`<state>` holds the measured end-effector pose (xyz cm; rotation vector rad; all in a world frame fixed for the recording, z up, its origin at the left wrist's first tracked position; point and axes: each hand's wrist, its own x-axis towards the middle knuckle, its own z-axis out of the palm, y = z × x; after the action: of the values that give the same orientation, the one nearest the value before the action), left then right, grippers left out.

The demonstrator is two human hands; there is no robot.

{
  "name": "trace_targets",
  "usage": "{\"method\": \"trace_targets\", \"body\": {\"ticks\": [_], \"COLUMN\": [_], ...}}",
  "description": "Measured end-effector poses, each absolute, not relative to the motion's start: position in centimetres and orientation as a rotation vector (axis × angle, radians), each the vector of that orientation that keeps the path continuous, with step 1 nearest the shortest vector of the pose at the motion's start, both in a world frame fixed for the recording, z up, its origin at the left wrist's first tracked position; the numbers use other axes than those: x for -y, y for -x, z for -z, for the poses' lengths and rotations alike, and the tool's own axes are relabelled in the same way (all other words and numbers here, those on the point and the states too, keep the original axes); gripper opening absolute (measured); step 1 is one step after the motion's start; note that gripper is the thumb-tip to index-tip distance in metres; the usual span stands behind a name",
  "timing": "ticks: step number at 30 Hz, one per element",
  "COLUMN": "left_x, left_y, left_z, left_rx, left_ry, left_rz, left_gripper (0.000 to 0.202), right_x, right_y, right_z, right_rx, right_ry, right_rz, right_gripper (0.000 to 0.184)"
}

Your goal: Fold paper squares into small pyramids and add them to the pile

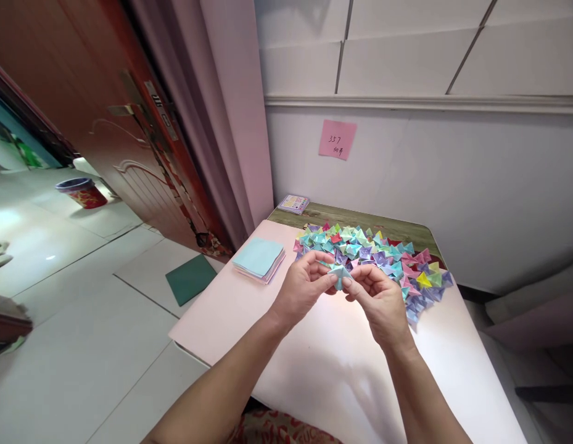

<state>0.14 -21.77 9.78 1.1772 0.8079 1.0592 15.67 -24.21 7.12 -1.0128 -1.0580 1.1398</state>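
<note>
A small light-blue folded paper piece [340,275] is held above the table between both hands. My left hand [305,282] pinches its left side between thumb and fingers. On its right side, my right hand [377,297] grips it the same way, thumb towards me. Just behind the hands spreads a heap of folded paper pieces [355,250] in blue, purple, pink, green and yellow. To the left lies a stack of square paper sheets [259,258], light blue on top.
A pale pink sheet covers the table [221,317]. At its back left corner sits a printed paper pack [294,204]. A pink note [337,139] sticks to the wall. On the floor are a green square [190,279] and a bin [82,193], near a brown door [96,105].
</note>
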Motion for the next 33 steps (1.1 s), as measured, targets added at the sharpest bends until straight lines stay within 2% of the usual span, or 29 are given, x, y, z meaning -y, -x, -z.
{"method": "trace_targets", "body": {"ticks": [6,13,22,33], "left_x": [22.0,22.5,22.9,23.1], "left_y": [-1.0,-0.1,0.0,0.2], "left_z": [-9.4,-9.4,-10.3,-10.7], "left_rx": [-0.87,-0.838,-0.838,-0.781], "left_ry": [-1.133,-1.046,-1.019,-1.137], "left_rz": [-1.212,-0.996,-0.958,-0.98], "left_gripper": [0.032,0.024,0.022,0.021], "right_x": [24.2,24.4,24.9,25.1], "right_y": [-14.8,-14.5,-15.5,-15.1], "right_z": [-6.9,-6.6,-7.5,-7.8], "right_rx": [1.116,1.059,1.24,1.166], "right_ry": [0.996,0.974,0.915,0.928], "right_rz": [-1.062,-0.98,-1.069,-1.018], "right_gripper": [0.016,0.018,0.016,0.011]}}
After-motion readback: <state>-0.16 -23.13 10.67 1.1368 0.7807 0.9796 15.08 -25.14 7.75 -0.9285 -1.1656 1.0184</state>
